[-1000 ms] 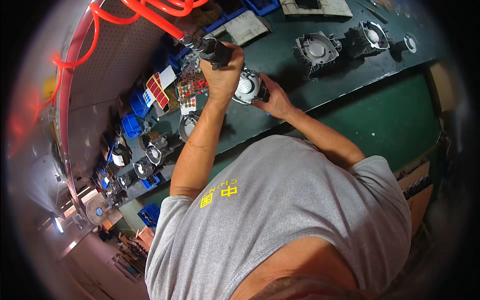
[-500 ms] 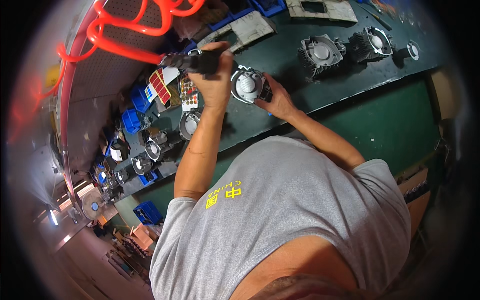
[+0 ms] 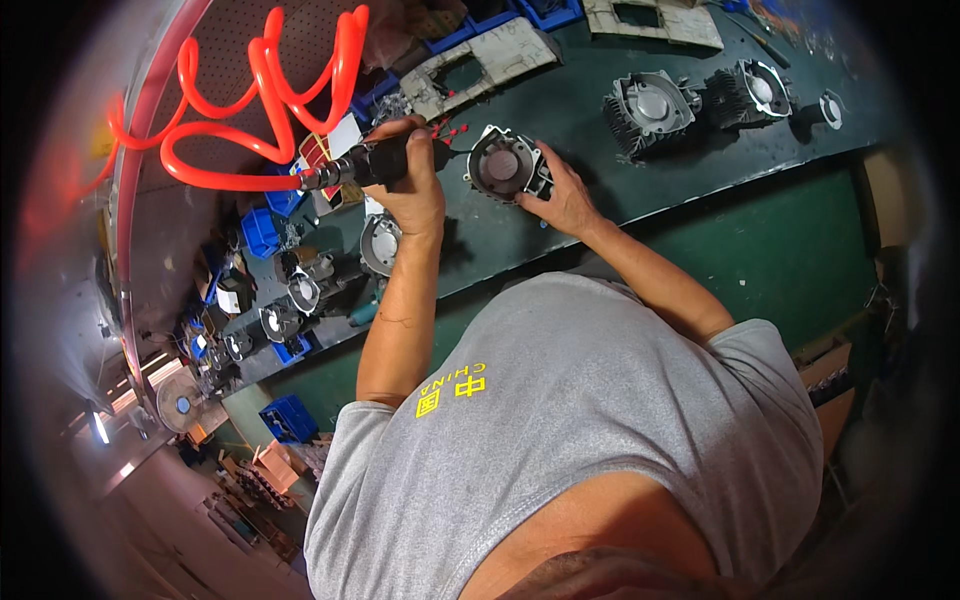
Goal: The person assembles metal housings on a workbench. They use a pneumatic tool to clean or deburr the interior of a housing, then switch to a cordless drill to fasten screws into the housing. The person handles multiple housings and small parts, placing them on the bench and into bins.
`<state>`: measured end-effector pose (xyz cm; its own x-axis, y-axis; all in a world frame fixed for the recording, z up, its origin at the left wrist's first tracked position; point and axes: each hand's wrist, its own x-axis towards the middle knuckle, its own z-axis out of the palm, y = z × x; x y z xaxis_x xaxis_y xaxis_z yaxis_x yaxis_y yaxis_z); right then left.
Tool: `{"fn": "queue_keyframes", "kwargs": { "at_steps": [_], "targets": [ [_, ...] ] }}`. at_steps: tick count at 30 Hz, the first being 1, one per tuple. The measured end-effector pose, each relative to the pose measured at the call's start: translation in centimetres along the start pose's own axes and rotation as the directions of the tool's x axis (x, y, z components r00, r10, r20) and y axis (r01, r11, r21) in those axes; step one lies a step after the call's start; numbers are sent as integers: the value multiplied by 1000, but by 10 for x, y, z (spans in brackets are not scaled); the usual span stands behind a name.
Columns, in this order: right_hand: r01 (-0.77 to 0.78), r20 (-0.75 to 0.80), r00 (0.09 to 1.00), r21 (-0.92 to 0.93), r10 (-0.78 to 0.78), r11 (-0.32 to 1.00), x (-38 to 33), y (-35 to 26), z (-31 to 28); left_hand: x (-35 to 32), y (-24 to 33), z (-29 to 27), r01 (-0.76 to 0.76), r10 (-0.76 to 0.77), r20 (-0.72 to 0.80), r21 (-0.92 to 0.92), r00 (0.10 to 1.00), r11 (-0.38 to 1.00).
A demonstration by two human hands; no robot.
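My left hand (image 3: 415, 200) is wrapped round a black air tool (image 3: 378, 160). A metal fitting joins its rear to a coiled red hose (image 3: 230, 183), and its front end points right, toward a round metal housing (image 3: 500, 168). That housing stands on the dark green bench with its open face up, showing a dark round centre. My right hand (image 3: 568, 200) grips the housing's right side, thumb and fingers about its edge. A gap separates the tool's body from the housing; whether its thin tip touches cannot be made out.
Finned engine parts (image 3: 652, 103) stand to the right, beside a small metal part (image 3: 830, 108). White worn plates (image 3: 482, 68) lie at the back. Another housing (image 3: 381, 243) sits beside my left forearm. Blue bins (image 3: 262, 232) and several more housings line the bench's left end.
The air tool has shifted left and slightly down with my left hand, and its hose coils have swung. The housing's centre looked bright silver before and now looks dark.
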<state>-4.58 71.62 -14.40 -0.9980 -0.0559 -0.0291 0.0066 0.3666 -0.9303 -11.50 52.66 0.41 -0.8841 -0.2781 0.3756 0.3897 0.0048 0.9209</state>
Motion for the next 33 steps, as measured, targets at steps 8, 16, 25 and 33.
{"fn": "queue_keyframes", "kwargs": {
  "at_steps": [8, 16, 25, 33],
  "targets": [
    [-18, 9, 1000, -10, 18, 1000, 0, -2, -1, -10, 0, -2, -58, 58, -27, -2, 998, 998],
    [-21, 12, 1000, -17, 22, 1000, 0, -5, -2, -9, -3, -8, -56, 56, -33, -6, 998, 998],
    [3, -4, 1000, -17, -3, 1000, 1, -2, 0, 23, 10, 7, 56, -97, 252, 167, 963, 984],
    [2, -6, 1000, 8, -2, 1000, 1, -3, -2, 27, -3, 7, 99, -117, 260, 83, 958, 992]
  ]
}}
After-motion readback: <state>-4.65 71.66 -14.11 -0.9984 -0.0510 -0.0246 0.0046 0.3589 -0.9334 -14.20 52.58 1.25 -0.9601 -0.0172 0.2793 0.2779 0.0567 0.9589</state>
